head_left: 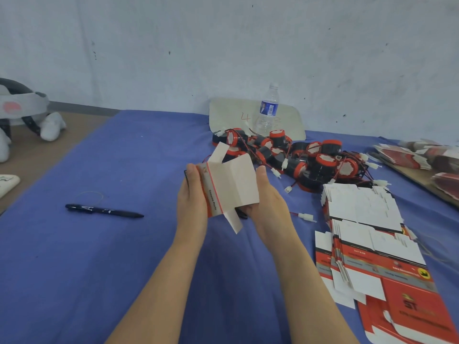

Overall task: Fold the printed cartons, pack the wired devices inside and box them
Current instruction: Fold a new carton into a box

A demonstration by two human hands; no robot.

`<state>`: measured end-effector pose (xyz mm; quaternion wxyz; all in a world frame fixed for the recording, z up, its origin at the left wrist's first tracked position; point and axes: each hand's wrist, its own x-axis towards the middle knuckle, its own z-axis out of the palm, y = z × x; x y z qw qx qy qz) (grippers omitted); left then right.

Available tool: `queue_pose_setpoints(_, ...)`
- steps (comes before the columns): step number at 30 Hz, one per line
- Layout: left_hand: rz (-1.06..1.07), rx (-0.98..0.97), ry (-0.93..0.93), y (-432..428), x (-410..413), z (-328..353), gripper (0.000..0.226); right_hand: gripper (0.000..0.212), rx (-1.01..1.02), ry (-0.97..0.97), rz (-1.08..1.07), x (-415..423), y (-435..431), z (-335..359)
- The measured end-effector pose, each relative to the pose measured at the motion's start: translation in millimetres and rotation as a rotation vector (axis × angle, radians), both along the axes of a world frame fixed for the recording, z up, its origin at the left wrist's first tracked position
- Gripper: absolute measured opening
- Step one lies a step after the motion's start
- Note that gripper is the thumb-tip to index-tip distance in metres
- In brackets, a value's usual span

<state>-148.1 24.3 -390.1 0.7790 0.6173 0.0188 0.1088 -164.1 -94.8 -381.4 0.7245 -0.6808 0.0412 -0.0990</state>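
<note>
Half-folded red-and-white printed card carton (231, 182) has its flaps open; contents hidden. Left hand (193, 194) and right hand (267, 194) clasp its sides, thumbs in front.

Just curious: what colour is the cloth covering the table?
Blue cloth, seen best in the head view.

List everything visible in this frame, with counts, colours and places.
carton: one, white with red-grey print, part-folded, mid-table
wired devices: a pile, black and red, behind the carton
flat cartons: stacks, white and red, right side
water bottle: one, clear, by the wall
pen: one, black, left on the cloth
cloth: one, blue, over the table
headset: one, white and grey, far left
left hand: grips the carton's left edge
right hand: holds the carton's right side
</note>
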Motion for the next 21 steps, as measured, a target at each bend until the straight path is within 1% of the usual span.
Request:
queue_pose_setpoints(3,0.011,0.027,0.015,0.4,0.7,-2.6,0.044,0.045,-0.085,-0.08,-0.026,-2.1,-4.1,-3.9)
queue_pose_setpoints(5,0.003,0.038,0.016,0.4,0.9,-3.8,0.046,0.045,-0.085,-0.082,-0.022,-1.1,-7.7,-3.2)
queue_pose_setpoints(8,-0.017,0.06,-0.011,-0.5,1.3,-4.8,0.045,0.036,-0.145,-0.093,-0.041,0.1,-9.2,-5.2)
queue_pose_setpoints(10,-0.03,0.078,-0.028,-1.7,1.0,-4.5,0.044,0.039,-0.185,-0.094,-0.059,-2.8,-4.7,-6.3)
queue_pose_setpoints(12,-0.058,0.069,-0.061,-2.1,0.3,-4.1,0.046,0.045,-0.262,-0.119,-0.149,-3.2,-2.3,-8.0)
queue_pose_setpoints(14,-0.079,0.066,-0.083,-2.5,-1.2,-3.6,0.052,0.046,-0.319,-0.138,-0.229,-1.6,-2.8,-8.9)
queue_pose_setpoints(17,-0.087,0.053,-0.067,-2.5,-0.8,-4.1,0.049,0.044,-0.334,-0.183,-0.279,-0.5,-4.1,-8.9)
queue_pose_setpoints(19,-0.063,0.035,-0.023,-1.8,1.1,-4.5,0.048,0.032,-0.331,-0.237,-0.287,-2.6,-0.8,-8.5)
queue_pose_setpoints(21,-0.036,0.015,0.004,-1.2,1.7,-3.8,0.047,0.011,-0.38,-0.287,-0.303,-4.5,3.1,-9.4)
